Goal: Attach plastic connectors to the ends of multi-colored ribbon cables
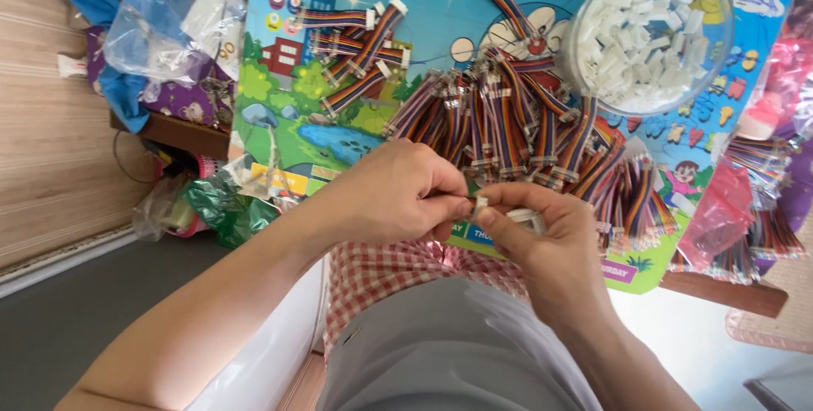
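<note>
A dense heap of striped ribbon cables [525, 136] blocks the board just beyond the hands. The bowl of white connectors [648, 34] crowds the far right. Bare board [423, 13] lies open between the smaller cable bundle [356, 43] and the heap.

Bright, even daylight fills the scene, with soft shadows only. The far-right corner washes out pale with glare. Edges bow from wide-lens distortion, and the near forearms blur slightly.

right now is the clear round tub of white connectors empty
No, the clear round tub at the top right of the colourful mat is piled with small white connectors.
</note>
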